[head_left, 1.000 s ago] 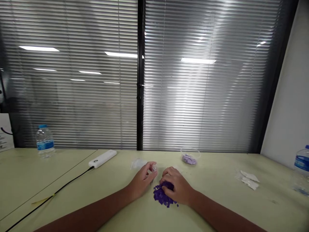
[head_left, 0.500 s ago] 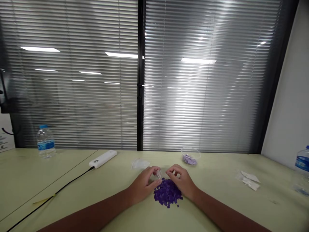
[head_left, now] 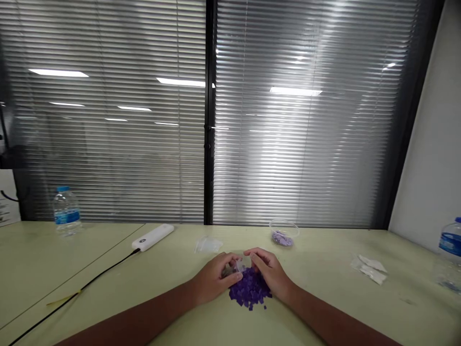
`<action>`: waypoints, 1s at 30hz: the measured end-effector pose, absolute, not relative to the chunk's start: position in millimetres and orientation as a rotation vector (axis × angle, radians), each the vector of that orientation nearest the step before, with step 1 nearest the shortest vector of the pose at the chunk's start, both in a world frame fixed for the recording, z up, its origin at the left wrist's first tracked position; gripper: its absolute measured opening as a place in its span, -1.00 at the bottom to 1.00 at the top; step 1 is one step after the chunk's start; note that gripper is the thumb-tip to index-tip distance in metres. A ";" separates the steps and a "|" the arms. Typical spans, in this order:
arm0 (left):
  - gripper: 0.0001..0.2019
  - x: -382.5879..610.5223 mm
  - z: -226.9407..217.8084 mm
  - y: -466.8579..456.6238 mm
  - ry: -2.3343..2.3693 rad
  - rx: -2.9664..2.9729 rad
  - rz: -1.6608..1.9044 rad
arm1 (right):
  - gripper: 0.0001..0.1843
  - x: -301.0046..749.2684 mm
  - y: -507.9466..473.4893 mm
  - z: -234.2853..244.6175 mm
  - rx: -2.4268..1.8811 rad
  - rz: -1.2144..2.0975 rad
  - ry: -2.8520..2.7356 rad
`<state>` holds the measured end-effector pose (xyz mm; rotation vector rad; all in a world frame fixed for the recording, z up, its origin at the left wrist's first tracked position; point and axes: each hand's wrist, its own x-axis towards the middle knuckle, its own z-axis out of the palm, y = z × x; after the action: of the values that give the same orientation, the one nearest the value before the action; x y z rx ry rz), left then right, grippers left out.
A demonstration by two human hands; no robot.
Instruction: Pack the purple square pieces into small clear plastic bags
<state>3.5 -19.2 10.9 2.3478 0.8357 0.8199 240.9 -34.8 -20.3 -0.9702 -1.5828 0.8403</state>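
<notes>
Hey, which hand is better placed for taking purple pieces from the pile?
Probably the right hand: it is at the purple pile's edge, with nothing clearly visible in its grip, while the left hand holds something clear.

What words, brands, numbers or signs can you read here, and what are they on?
None is legible.
Left bottle label: too blurred.
Right bottle label: too blurred.
White object at the far left: dark marks, too small.
White device: dark round mark, too small.

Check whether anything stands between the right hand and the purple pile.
Nothing visible does: the right hand is at the right edge of the purple pile. The clear plastic in the left hand is near its far left side.
</notes>
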 end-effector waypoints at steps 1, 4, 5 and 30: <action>-0.57 3.3 9.1 -17.8 0.831 2.333 0.822 | -0.52 241.5 -33.8 -20.8 -0.989 0.828 -1.576; -0.54 2.7 2.4 -10.2 0.838 2.234 0.823 | -0.65 241.1 -35.9 -19.7 -1.036 0.681 -1.653; -0.52 2.5 0.0 -6.4 0.858 2.177 0.828 | -0.70 239.9 -38.3 -18.5 -1.045 0.605 -1.703; -0.51 1.5 -5.1 -1.8 0.896 2.101 0.887 | -0.82 240.0 -33.5 -21.4 -1.045 0.676 -1.721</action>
<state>1.5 -1.8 -5.1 2.1015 0.8964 0.8873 240.0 -33.5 -21.4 -1.0446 -1.7208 0.6758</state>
